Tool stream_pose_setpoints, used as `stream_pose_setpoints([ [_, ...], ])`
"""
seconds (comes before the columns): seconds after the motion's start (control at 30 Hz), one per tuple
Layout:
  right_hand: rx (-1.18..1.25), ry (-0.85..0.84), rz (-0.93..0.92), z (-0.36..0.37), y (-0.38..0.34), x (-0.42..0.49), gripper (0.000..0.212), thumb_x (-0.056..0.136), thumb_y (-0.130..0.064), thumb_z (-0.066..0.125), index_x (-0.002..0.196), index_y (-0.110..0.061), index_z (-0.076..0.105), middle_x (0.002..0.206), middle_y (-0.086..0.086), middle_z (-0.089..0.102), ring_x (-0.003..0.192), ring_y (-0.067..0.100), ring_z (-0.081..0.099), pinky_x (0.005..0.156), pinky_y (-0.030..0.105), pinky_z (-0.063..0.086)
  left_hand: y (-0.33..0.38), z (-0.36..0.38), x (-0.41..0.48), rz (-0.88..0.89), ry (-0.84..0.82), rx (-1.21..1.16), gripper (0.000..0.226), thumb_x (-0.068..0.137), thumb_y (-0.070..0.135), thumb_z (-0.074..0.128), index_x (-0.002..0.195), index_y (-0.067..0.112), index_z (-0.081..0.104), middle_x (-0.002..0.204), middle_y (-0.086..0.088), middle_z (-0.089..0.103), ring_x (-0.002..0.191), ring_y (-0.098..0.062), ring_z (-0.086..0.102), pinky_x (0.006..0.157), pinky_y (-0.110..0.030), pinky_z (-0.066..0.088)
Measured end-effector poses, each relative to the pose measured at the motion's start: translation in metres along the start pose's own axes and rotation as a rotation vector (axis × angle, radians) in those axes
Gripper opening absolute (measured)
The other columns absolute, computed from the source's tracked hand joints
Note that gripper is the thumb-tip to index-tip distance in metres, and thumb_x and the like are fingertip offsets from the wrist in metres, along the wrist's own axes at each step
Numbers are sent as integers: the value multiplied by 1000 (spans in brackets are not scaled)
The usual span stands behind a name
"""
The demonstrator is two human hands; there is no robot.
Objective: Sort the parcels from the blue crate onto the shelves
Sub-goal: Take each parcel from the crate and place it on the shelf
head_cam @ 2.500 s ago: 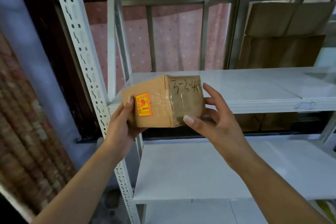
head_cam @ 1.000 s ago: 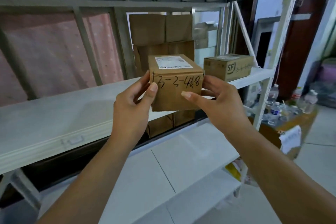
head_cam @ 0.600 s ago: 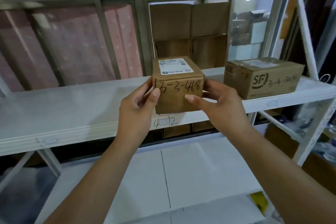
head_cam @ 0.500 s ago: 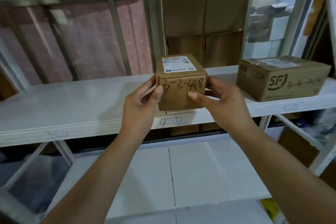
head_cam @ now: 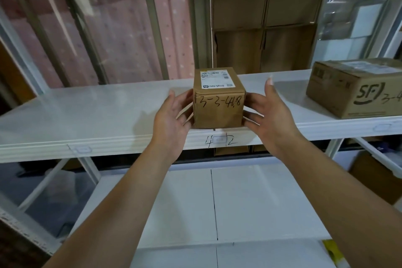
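SF box [head_cam: 356, 87]: right side cut off by the frame edge, handwritten code only partly readable.
Small box [head_cam: 219, 102] label: print too small to read.
Left hand [head_cam: 171, 115]: fingertips hidden behind the small box.
Yellow item [head_cam: 332, 252]: cropped at the bottom, unidentifiable.

Small parcel [head_cam: 219, 102] on the upper shelf [head_cam: 97, 115], at its front edge near the middle. Left hand [head_cam: 171, 115] just left of it, right hand [head_cam: 269, 113] just right. Larger parcel [head_cam: 356, 87] toward the right end, well apart; stacked cartons [head_cam: 264, 24] behind.
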State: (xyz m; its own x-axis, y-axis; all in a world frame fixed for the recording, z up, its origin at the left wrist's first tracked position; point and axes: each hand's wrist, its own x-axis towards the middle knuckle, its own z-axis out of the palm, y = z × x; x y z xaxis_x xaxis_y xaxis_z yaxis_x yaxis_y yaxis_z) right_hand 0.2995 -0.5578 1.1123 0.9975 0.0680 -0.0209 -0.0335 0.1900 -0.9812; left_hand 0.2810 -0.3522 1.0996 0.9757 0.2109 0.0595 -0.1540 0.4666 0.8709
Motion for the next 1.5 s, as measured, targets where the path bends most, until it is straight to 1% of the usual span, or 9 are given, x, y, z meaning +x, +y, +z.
stream_pose_setpoints([
  [0.07,-8,1,-3,1,3,2,55,106,-68,32,108,-30,71,112,-11,75,123,26,66,119,49,46,-2,-4,2,2,4,-5,48,111,46,43,126,13,73,120,-2,81,123,-26,71,106,-44,56],
  [0.27,-69,-3,-52,5,4,0,49,108,-64,32,103,-34,71,109,-15,75,112,18,70,115,45,49,-2,-8,4,-3,39,-1,48,110,47,45,125,13,74,118,-3,81,121,-28,72,107,-48,55],
  [0.43,-70,-9,-49,5,2,-3,46,108,-63,34,105,-35,70,111,-14,74,124,25,67,118,48,48,-1,-8,2,-6,35,27,40,111,41,47,121,14,74,109,1,83,120,-27,72,108,-48,55],
  [0.77,-102,12,-75,10,3,-9,42,111,-57,35,103,-33,69,109,-15,73,105,13,70,110,40,50,4,-6,3,-36,47,16,33,107,35,56,119,11,75,107,-2,82,117,-30,72,104,-47,57],
  [0.97,-83,18,-77,12,3,-11,42,112,-54,37,113,-28,70,119,-8,75,128,25,67,116,43,49,7,-6,1,-40,48,37,33,106,34,56,119,11,74,102,-1,82,112,-28,72,101,-46,57],
  [1.2,-137,89,-92,4,8,-10,42,108,-49,54,134,-19,67,141,3,69,135,24,64,123,47,47,16,-3,-4,18,130,177,28,101,31,64,123,16,75,129,-7,73,127,-30,65,111,-50,50],
  [1.27,-210,180,-185,2,10,-17,30,105,-45,63,125,-24,70,132,-6,69,127,17,64,118,44,50,17,-2,-8,116,195,256,16,102,24,65,112,21,76,126,-2,73,126,-26,64,106,-43,52],
  [1.37,-331,254,-349,3,7,-33,20,100,-42,71,114,-27,71,119,-7,69,111,11,63,92,28,53,15,-3,-22,358,234,350,13,102,16,63,101,18,76,102,7,73,106,-15,67,87,-33,53],
  [1.5,-317,84,-465,13,-2,-54,7,99,-31,75,101,-25,74,96,-4,74,85,6,63,76,23,51,15,-7,-42,554,100,452,20,102,19,57,96,19,76,82,9,71,87,-14,66,72,-31,50],
])
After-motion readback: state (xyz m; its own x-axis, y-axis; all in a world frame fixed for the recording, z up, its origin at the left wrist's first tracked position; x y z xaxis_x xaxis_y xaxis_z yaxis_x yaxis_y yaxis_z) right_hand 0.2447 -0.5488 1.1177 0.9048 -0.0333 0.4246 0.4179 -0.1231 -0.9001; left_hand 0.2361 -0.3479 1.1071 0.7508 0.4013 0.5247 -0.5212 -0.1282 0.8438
